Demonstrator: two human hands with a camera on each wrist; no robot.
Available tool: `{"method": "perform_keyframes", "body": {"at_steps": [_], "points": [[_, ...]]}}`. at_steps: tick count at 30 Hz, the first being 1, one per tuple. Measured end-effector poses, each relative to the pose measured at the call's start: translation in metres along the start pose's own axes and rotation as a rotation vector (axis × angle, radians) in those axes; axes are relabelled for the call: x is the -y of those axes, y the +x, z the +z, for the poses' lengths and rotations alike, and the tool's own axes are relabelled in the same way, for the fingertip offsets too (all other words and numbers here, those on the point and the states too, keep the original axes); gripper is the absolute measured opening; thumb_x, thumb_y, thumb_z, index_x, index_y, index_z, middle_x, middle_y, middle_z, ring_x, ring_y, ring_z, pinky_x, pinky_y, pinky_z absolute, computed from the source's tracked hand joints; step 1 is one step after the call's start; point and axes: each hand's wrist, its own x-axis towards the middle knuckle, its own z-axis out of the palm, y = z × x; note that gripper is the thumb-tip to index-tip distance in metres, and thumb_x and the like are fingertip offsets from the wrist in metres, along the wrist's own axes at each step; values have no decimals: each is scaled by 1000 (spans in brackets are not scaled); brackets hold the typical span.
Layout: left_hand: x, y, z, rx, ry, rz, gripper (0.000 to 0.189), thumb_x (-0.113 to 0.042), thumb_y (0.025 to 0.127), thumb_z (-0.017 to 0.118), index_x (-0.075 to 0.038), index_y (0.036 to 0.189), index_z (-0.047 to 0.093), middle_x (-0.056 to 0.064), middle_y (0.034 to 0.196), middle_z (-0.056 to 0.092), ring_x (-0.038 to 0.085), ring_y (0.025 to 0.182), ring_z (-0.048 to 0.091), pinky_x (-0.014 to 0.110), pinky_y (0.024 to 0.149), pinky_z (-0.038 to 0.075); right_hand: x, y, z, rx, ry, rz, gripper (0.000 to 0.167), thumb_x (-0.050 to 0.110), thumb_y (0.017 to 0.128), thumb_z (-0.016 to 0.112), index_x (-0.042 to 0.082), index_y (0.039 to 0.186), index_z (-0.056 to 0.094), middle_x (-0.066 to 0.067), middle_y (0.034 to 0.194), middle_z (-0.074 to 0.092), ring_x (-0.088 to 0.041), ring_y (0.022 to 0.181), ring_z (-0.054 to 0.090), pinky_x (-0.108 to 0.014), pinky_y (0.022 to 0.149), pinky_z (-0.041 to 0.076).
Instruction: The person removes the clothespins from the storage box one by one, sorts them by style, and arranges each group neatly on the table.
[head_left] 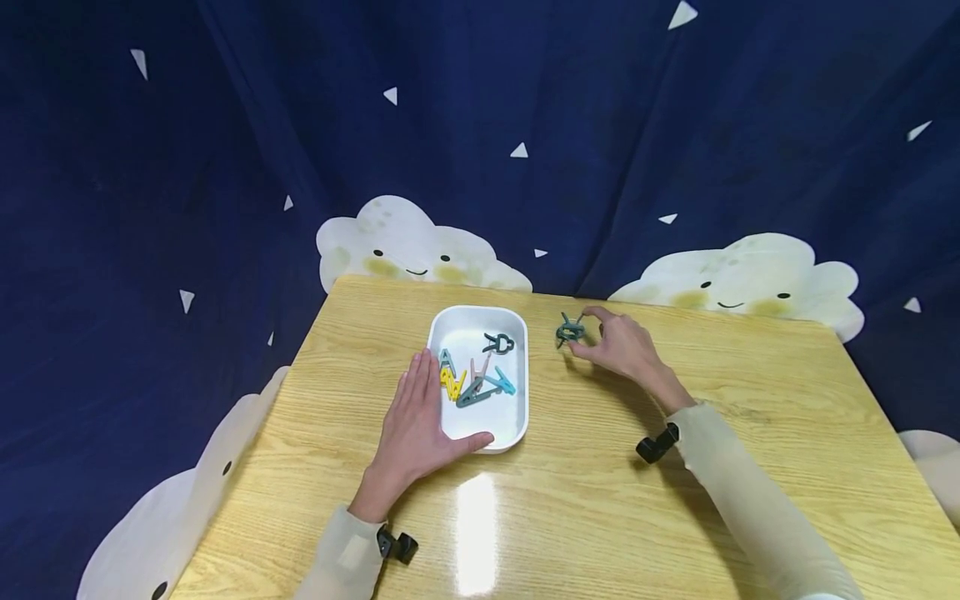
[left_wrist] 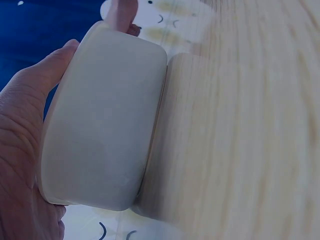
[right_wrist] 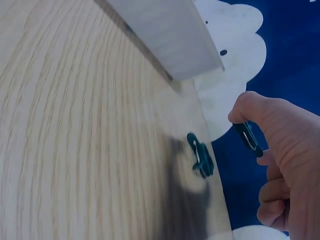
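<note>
A white tray (head_left: 517, 417) stands on the table with several spring clips in it. My left hand (head_left: 416, 421) rests along the tray's left rim, fingers straight, its thumb over the near rim. In the left wrist view that hand (left_wrist: 25, 130) spans the tray's side (left_wrist: 107, 120). To the right of the tray, my right hand (head_left: 626, 346) pinches a dark green clip (right_wrist: 248, 139) between thumb and index finger, raised above the table. Another dark green clip (right_wrist: 201, 156) lies on the wood below it. In the head view the two clips overlap.
Inside the tray are a dark clip (head_left: 501, 343), a yellow clip (head_left: 452, 385), a pink clip (head_left: 478, 369), a grey-green clip (head_left: 474, 395) and a light blue clip (head_left: 504, 381). Behind the wooden table (head_left: 600, 517) hangs a dark blue curtain (head_left: 465, 150) with clouds.
</note>
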Motion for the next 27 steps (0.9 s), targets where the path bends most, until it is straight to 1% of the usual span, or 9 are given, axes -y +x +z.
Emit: {"method": "perform_keyframes", "body": {"at_steps": [5, 16, 21, 27], "points": [[0, 0, 0, -4, 7, 1, 144, -94, 70, 62, 2, 165, 13, 19, 174, 11, 27, 162, 3, 45, 130, 15, -11, -2, 1, 12, 14, 10, 67, 44, 81, 85, 10, 135, 63, 6, 56, 40, -12, 49, 34, -31, 40, 26], [-1, -1, 0, -1, -3, 1, 145, -96, 70, 59, 3, 165, 13, 17, 175, 6, 27, 162, 2, 46, 130, 16, -35, -4, 5, 51, 7, 47, 71, 48, 83, 83, 8, 138, 62, 4, 57, 46, -13, 50, 39, -31, 40, 28], [0, -1, 1, -10, -6, 0, 145, -97, 69, 58, 3, 165, 15, 18, 175, 9, 28, 162, 4, 47, 130, 17, -42, -4, 7, 75, -2, 64, 73, 48, 83, 83, 7, 138, 61, 4, 56, 47, -13, 50, 40, -30, 41, 28], [0, -1, 1, -1, -2, -8, 144, -96, 70, 59, 2, 166, 14, 18, 175, 10, 26, 162, 2, 46, 130, 16, -48, -3, 9, 95, -18, 85, 74, 50, 83, 81, 6, 139, 60, 4, 57, 49, -15, 52, 44, -31, 41, 31]]}}
